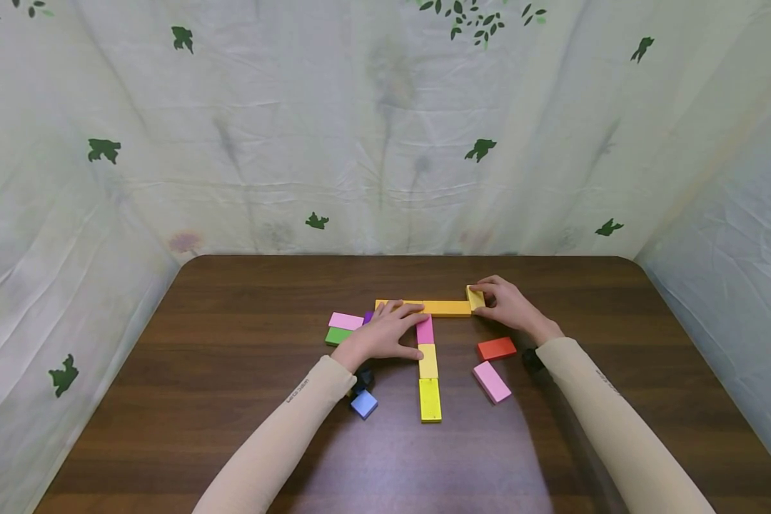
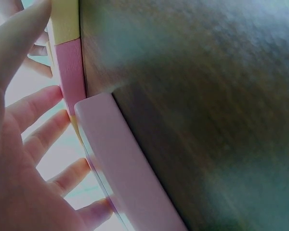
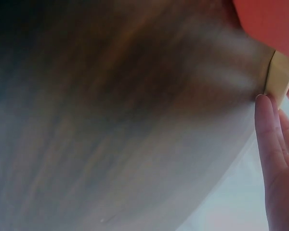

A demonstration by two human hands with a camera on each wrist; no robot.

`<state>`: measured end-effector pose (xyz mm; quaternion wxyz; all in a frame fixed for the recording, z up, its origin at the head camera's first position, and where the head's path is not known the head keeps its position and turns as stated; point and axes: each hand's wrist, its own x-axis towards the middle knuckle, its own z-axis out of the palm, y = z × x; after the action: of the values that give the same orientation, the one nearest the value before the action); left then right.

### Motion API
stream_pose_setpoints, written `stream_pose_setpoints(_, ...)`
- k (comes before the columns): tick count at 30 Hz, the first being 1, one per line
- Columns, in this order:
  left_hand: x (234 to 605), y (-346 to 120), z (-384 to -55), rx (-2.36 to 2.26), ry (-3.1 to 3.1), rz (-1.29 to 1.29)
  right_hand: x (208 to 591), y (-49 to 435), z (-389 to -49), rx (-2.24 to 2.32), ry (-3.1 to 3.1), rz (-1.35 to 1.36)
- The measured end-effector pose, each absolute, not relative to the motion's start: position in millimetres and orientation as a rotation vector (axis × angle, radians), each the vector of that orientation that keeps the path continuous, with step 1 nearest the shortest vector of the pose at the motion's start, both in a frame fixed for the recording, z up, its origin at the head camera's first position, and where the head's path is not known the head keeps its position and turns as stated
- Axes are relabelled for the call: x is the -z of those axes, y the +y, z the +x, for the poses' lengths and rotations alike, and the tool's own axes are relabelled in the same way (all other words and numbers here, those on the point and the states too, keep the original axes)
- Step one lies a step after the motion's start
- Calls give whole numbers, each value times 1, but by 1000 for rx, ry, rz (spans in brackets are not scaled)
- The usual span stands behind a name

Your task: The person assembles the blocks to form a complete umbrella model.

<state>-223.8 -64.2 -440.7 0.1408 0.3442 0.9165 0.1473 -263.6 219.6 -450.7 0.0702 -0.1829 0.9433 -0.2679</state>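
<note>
In the head view my right hand (image 1: 509,305) pinches a pale yellow block (image 1: 474,298) between thumb and fingers, at the right end of a row of orange blocks (image 1: 447,309). My left hand (image 1: 379,337) lies spread over the left part of that row, fingertips at the orange blocks and thumb beside the stem below. That stem runs toward me: a pink block (image 1: 425,330), a light yellow block (image 1: 427,362) and a bright yellow block (image 1: 430,400). The left wrist view shows straight fingers along the pink block (image 2: 70,72). Part of the row is hidden under the left hand.
Left of the row lie a light pink block (image 1: 345,321), a green block (image 1: 338,336) and a partly hidden purple one (image 1: 368,317). A blue block (image 1: 364,405) is beside the left sleeve. A red block (image 1: 497,348) and another pink block (image 1: 492,383) lie at right.
</note>
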Motion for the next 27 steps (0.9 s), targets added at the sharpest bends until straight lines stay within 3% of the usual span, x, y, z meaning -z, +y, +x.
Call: stream_pose_setpoints(27,441,-65,-224,-428,2652,999,443,242,-240,1010,2788,-702)
